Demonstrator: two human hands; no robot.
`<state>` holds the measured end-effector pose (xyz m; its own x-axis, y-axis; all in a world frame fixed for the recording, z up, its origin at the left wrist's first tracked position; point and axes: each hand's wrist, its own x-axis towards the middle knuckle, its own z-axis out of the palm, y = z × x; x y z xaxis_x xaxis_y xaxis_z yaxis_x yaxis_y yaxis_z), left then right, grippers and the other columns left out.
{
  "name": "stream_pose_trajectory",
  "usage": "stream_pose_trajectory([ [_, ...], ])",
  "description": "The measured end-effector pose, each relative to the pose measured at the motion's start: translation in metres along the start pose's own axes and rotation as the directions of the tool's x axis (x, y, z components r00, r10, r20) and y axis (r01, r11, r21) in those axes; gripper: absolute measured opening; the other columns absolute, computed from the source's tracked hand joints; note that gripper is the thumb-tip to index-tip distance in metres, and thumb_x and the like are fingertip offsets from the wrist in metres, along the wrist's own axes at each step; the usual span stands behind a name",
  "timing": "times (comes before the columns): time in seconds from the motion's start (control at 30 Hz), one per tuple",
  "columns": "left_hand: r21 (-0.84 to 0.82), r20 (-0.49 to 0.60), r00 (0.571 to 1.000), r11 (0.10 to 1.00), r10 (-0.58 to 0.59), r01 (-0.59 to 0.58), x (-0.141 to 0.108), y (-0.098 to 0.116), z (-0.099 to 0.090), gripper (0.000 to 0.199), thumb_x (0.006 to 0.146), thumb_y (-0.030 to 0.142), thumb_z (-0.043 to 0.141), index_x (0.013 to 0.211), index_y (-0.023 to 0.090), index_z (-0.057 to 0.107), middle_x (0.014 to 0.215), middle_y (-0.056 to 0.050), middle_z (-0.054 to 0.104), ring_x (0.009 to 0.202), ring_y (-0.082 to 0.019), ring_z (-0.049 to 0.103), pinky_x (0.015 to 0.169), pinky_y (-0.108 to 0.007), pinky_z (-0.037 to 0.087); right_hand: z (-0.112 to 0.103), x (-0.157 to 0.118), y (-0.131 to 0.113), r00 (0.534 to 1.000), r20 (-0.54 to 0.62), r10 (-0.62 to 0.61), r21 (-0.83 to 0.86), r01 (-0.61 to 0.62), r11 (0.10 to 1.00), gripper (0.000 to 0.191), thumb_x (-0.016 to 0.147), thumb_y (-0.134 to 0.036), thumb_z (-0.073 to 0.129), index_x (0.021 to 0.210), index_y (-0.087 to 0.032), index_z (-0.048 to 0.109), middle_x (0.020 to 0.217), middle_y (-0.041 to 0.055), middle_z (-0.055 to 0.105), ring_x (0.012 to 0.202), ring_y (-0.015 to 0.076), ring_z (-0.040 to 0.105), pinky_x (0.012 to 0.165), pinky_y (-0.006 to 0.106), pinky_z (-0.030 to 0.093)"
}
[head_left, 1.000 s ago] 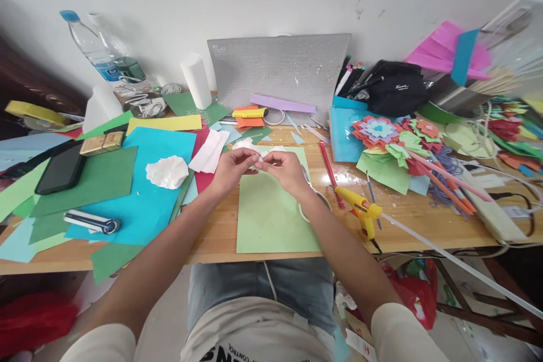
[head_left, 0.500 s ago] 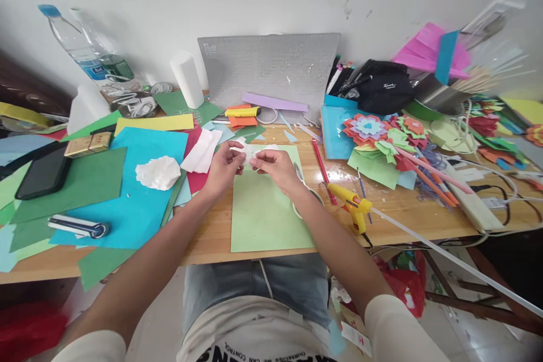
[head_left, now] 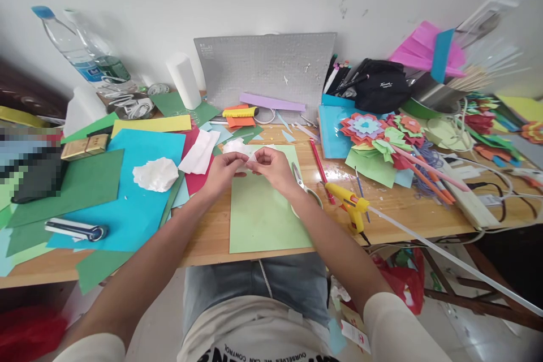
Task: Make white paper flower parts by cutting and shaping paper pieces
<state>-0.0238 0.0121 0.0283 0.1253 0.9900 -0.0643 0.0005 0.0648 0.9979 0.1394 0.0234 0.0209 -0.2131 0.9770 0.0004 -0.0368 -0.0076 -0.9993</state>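
My left hand and my right hand meet fingertip to fingertip above the top of a light green paper sheet. Both pinch a small piece of white tissue, mostly hidden by the fingers. Behind the hands lies more white tissue. A folded white tissue strip rests on red paper left of my left hand. Beside my right wrist is a pair of scissors, partly covered by the forearm. Farther left, a crumpled white tissue wad sits on a blue sheet.
A yellow glue gun with a long glue stick and a red pen lie to the right. Paper flowers stand beyond them. A grey cutting mat leans on the wall. A stapler lies at the left.
My fingers have closed nearer together around the tissue, hiding more of it. My right hand has shifted slightly left, and more of the scissors shows.
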Motion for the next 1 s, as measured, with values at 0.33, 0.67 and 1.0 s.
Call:
stream_pose_trajectory([
  [0.33, 0.597, -0.156, 0.874, 0.749, 0.460, -0.287, 0.017, -0.001, -0.019, 0.020, 0.086, 0.039, 0.063, 0.080, 0.021, 0.071, 0.089, -0.006, 0.072, 0.088, -0.023, 0.063, 0.085, -0.038, 0.049, -0.027, 0.009, -0.008, 0.978, -0.090, -0.187, -0.417, 0.133, 0.899, 0.033, 0.074, -0.031, 0.074, 0.105, -0.020, 0.067, 0.083, 0.0019, 0.073, 0.073, 0.0168, 0.067, 0.075, 0.031, 0.052],
  [0.67, 0.762, -0.065, 0.856, 0.579, 0.512, -0.288, 0.038, -0.012, -0.030, 0.021, 0.087, 0.024, 0.059, 0.102, 0.020, 0.072, 0.105, -0.009, 0.072, 0.109, -0.027, 0.061, 0.096, -0.041, 0.047, -0.040, 0.009, -0.010, 0.988, 0.050, -0.145, -0.949, 0.092, 0.303, 0.021, 0.080, -0.034, 0.073, 0.096, -0.021, 0.080, 0.107, 0.0113, 0.069, 0.109, 0.0292, 0.056, 0.088, 0.037, 0.046],
  [1.0, 0.558, -0.331, 0.681, 0.718, 0.653, -0.417, 0.013, 0.008, -0.028, 0.029, 0.099, 0.041, 0.048, 0.108, 0.023, 0.068, 0.112, -0.007, 0.068, 0.110, -0.022, 0.058, 0.097, -0.037, 0.046, -0.036, 0.008, -0.011, 0.950, -0.112, -0.290, -0.748, 0.111, 0.654, 0.017, 0.086, -0.024, 0.061, 0.086, -0.018, 0.078, 0.091, 0.0088, 0.070, 0.092, 0.0230, 0.059, 0.086, 0.037, 0.046],
])
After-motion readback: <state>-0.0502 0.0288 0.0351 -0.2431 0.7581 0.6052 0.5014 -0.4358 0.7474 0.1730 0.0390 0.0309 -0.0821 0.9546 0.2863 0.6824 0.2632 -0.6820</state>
